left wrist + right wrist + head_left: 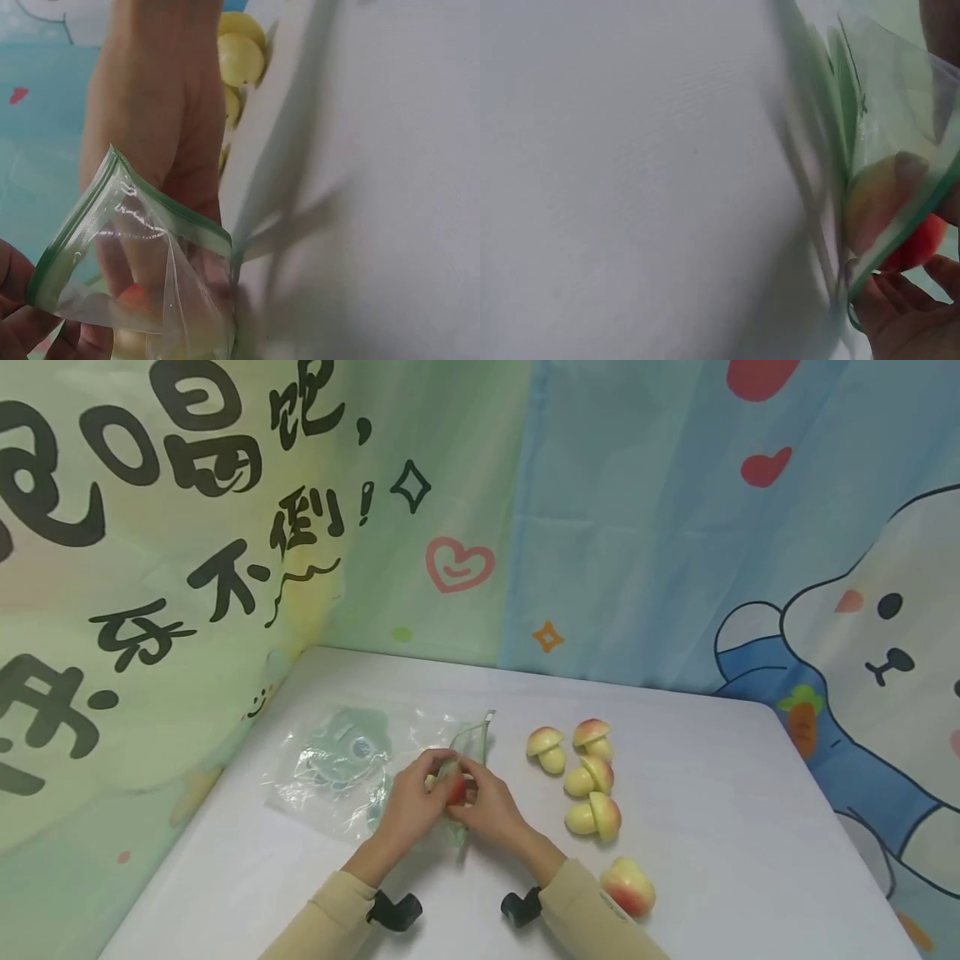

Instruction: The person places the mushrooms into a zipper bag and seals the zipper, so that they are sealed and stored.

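A rounded red-and-yellow toy [456, 789] sits between my two hands, partly inside the mouth of a clear zip bag [172, 277] with a green seal strip. With its fingertips my left hand [412, 793] pinches the bag's rim, as the left wrist view shows. My right hand [491, 802] grips the toy, its fingers around the red side. In the right wrist view, the bag's green edge crosses the toy [922, 244], so its yellow part appears through the plastic.
Several yellow toy mushrooms [546, 747] with reddish caps lie right of the hands. Another yellow-and-red toy [628, 887] lies beside the right sleeve. To the left, a large clear plastic bag [405, 727] with pale green pieces [348, 747] spreads over the white table [720, 827].
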{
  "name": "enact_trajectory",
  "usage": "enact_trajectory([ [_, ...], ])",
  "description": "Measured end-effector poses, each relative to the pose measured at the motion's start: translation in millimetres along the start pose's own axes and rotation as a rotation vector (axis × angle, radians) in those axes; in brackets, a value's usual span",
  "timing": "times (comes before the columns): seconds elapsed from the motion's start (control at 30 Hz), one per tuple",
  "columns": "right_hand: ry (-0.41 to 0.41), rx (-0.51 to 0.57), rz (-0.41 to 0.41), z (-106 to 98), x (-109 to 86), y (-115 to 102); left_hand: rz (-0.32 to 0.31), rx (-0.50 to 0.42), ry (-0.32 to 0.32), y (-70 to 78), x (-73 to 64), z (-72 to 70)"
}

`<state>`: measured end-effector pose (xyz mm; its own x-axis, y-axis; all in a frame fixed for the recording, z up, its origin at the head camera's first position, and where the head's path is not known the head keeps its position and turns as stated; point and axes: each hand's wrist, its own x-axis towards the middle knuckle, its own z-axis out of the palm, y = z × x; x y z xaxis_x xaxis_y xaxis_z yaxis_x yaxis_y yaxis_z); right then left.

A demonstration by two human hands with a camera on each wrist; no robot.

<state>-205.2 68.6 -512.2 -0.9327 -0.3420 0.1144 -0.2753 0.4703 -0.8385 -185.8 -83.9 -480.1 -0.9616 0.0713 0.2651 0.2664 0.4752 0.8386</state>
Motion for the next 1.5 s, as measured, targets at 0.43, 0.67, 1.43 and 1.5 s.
enact_trajectory([
  [0.43,0.123,-0.082,0.001,-39,-35.6,-8,-0.081,-0.031,0.017,-1.1,4.2,-12.2],
  [0.67,0.265,-0.3,-0.064,-75,-64.5,1,-0.093,-0.036,0.022,-2.5,5.9,-12.6],
  [1.43,0.22,-0.229,0.498,-140,-146.3,31,-0.136,-0.098,-0.012,-4.7,2.0,-6.1],
  [1.5,0.225,-0.214,0.538,-138,-159.6,33,-0.132,-0.098,-0.017,-3.1,1.4,-4.5],
])
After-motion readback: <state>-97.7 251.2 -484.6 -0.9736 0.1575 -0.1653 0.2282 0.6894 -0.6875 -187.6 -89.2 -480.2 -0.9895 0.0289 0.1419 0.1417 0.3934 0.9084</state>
